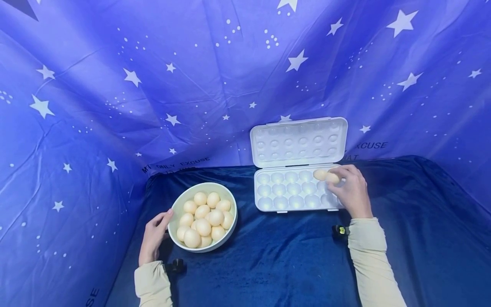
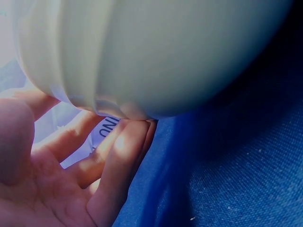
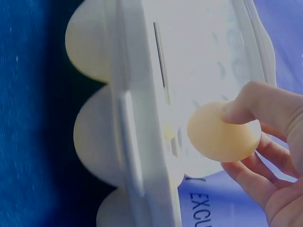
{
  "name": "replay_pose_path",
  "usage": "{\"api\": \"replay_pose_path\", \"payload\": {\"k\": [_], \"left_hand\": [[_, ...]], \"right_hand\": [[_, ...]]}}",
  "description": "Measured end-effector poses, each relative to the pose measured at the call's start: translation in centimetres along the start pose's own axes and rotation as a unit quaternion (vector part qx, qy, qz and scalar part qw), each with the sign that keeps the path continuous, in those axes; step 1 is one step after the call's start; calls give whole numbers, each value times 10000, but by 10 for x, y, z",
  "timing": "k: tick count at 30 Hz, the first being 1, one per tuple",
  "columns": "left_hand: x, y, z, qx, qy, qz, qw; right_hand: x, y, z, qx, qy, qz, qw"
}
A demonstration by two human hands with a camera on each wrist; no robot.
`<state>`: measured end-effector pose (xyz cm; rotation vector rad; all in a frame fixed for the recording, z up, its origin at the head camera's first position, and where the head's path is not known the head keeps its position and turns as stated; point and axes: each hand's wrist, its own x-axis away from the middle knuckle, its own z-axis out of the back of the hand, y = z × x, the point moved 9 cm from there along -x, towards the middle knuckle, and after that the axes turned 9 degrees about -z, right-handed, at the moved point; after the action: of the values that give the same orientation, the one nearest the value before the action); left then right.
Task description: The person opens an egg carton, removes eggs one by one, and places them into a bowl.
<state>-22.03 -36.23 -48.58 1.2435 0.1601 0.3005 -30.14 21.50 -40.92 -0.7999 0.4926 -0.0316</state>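
My left hand is at the left side of a pale green bowl heaped with several cream eggs. In the left wrist view, its fingers reach out and touch the bowl's outer wall. My right hand pinches an egg between thumb and fingertips above the right end of a white egg carton. A second egg shows just left of the held one in the head view. Whether it sits in a cup or is held too, I cannot tell.
The carton's lid stands raised at the back, near the starry blue curtain. Dark blue cloth covers the table. Rounded cups bulge from the carton's underside. A wrist camera is strapped at each cuff.
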Motion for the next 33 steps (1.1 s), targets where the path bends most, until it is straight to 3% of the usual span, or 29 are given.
{"api": "replay_pose_path", "payload": {"k": [7, 14, 33], "left_hand": [[0, 0, -1, 57, 0, 0, 10000], [0, -2, -1, 44, -12, 22, 10000], [0, -1, 1, 18, 39, -11, 10000]], "right_hand": [[4, -18, -9, -49, -111, 142, 9998], [10, -49, -22, -331, -78, 778, 9964], [27, -118, -68, -770, -875, 892, 9892]]}}
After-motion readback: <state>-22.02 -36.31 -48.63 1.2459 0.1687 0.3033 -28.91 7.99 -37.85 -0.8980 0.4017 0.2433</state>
